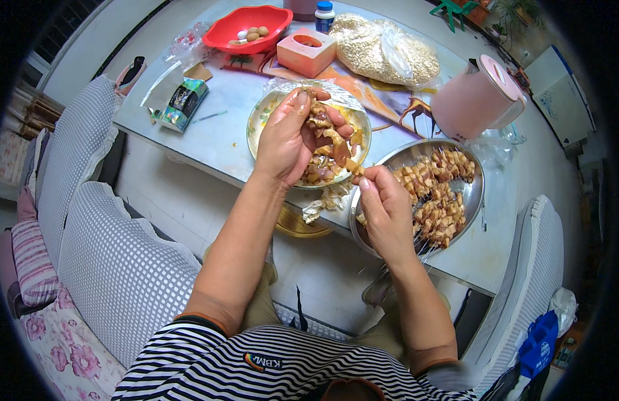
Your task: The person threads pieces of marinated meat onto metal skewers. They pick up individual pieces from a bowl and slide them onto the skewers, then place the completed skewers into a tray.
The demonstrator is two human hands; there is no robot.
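My left hand holds marinated raw meat pieces above a round bowl of more cut meat. From them a strip of meat runs down toward my right hand. The thumb and forefinger of that hand pinch the strip's lower end. Whether a skewer runs through these pieces is hard to see. Beside and partly behind my right wrist lies an oval metal tray. Skewered meat fills much of it, the thin skewer ends sticking out at the front.
A pink electric kettle stands behind the tray. Farther back are a bag of puffed snacks, a tissue box and a red basin with walnuts. A tissue pack lies left; crumpled tissue sits at the table's front edge.
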